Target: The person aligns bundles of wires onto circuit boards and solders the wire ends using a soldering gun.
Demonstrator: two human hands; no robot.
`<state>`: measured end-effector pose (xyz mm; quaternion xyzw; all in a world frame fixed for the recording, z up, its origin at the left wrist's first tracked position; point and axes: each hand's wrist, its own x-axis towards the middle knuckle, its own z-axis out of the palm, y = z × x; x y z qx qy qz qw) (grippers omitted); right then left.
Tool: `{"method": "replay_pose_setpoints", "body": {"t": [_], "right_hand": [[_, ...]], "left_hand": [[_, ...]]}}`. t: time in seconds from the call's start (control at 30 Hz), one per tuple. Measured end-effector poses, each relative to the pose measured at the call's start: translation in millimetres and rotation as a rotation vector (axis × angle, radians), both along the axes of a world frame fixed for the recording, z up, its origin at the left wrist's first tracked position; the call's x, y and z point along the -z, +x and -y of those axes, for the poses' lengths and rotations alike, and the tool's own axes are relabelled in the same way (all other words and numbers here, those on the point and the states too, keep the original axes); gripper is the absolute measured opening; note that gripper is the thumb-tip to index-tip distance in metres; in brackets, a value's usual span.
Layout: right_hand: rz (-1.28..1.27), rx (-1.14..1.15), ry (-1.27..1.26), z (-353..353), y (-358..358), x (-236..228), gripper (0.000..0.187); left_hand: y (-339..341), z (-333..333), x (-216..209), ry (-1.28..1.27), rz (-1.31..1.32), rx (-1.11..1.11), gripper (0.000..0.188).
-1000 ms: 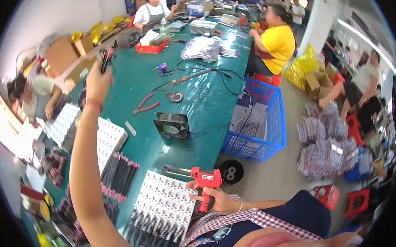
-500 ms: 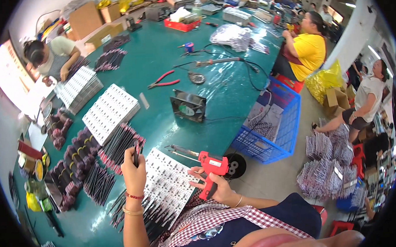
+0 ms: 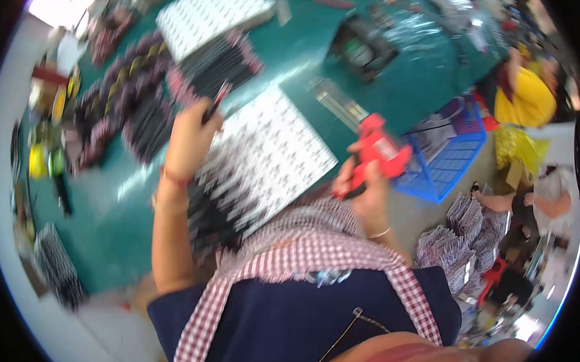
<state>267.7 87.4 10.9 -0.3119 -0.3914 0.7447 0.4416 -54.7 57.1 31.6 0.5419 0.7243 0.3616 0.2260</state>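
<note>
My left hand (image 3: 190,139) is closed round a few short black wires (image 3: 219,98) with reddish ends, held above the left edge of a white panel (image 3: 285,142). The panel has a repeating dark pattern, and rows of black wires (image 3: 214,213) lie over its near left side. My right hand (image 3: 366,189) is wrapped round the handle of a red soldering gun (image 3: 382,148), to the right of the panel. Its thin metal front end points up and left, apart from the panel. Motion blurs both hands somewhat.
Beyond the panel lie a pile of black wires (image 3: 217,71) and a stack of white panels (image 3: 215,19). Tied wire bundles (image 3: 114,91) are at the left. A small fan (image 3: 362,48) stands at the far right; a blue crate (image 3: 441,164) is beside the table.
The view has tilted down and shifted, so the table things appear higher. My right hand has turned the soldering gun slightly, and both hands keep their holds.
</note>
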Motion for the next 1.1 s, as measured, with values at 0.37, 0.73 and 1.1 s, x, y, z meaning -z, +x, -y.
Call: {"method": "replay_pose_setpoints", "body": {"t": [0.37, 0.73, 1.1], "right_hand": [[0.167, -0.209, -0.042, -9.2, -20.6, -3.9, 0.038], [0.416, -0.347, 0.005, -12.1, -63.3, -18.0, 0.03], [0.449, -0.353, -0.048, -15.1, -70.2, -17.6, 0.023]], "left_hand": [[-11.2, 23.1, 28.2, -0.32, 0.058, -0.085, 0.021], [-6.2, 14.9, 28.8, -0.251, 0.091, -0.168, 0.027], [-7.2, 12.7, 39.0, -0.261, -0.053, -0.127, 0.025]]}}
